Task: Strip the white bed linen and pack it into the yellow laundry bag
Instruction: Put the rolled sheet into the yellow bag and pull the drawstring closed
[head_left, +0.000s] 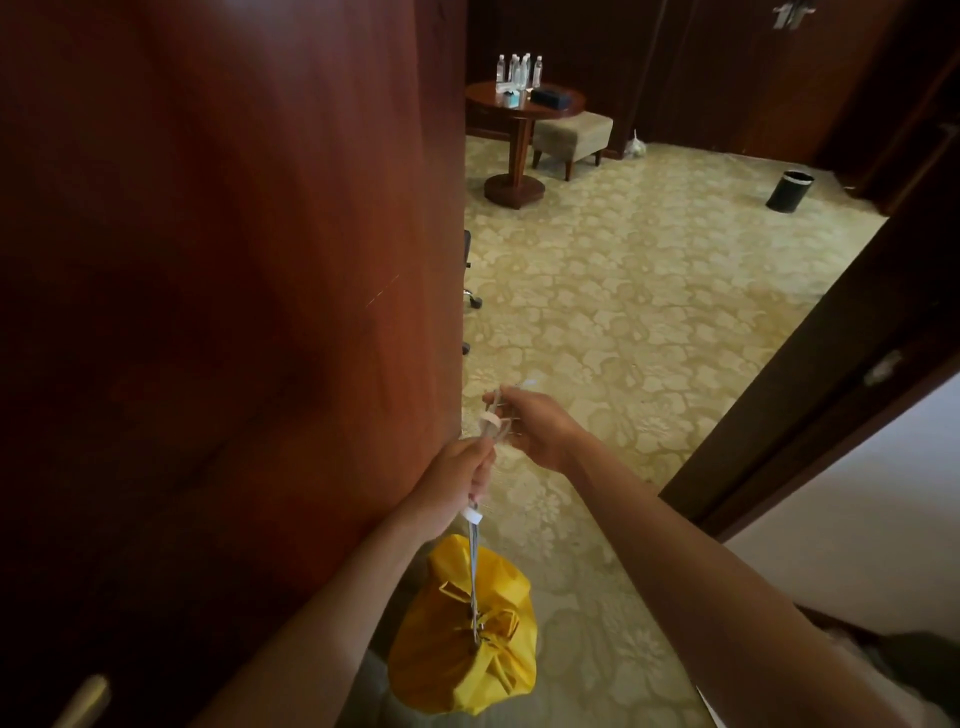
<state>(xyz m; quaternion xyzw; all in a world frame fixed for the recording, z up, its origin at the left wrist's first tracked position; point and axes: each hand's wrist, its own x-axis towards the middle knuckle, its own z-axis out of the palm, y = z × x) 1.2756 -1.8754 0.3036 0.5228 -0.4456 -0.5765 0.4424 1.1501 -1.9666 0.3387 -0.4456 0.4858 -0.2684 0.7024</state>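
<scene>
Yellow laundry bag (462, 631) cinched full at 6 o'clock, hanging; left hand (454, 480) clamped on drawstring (474, 566), right hand (530, 428) pinching cord end; packing looks finished

Below the left hand (451, 488) hangs a plain bright yellow laundry bag (462, 631), its drawcord (474, 566) pale grey-white. Left of both hands the door (228, 312) is a deep reddish brown. Beyond the right hand (535, 426) the carpet (649, 312) is pale cream-green with a flower pattern. Far ahead stand a red-brown round table (522, 104), a beige stool (571, 132) and a black bin (789, 191).
</scene>
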